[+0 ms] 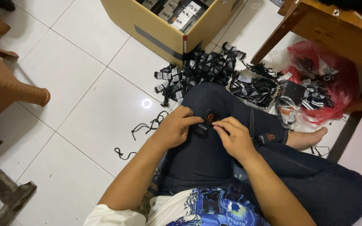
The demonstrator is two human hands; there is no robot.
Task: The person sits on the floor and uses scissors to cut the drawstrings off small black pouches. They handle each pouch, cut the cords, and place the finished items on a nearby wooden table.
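Both hands, left hand (173, 127) & right hand (234, 136), pinch small black card hang-tag (202, 127) over knee; looks light, thin, bendy — best held by edges w/ fingertips.

One cardboard box (160, 31), one red plastic bag (336, 71), two hands, one heap of many black tags (197, 71).

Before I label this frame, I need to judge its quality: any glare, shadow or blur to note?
Head view: a small ring-shaped glare spot sits on the white floor tile; the left hand and right hand pinching the black tag are fairly sharp; the tag pile reads dark with little detail; straight edges bow near the corners.
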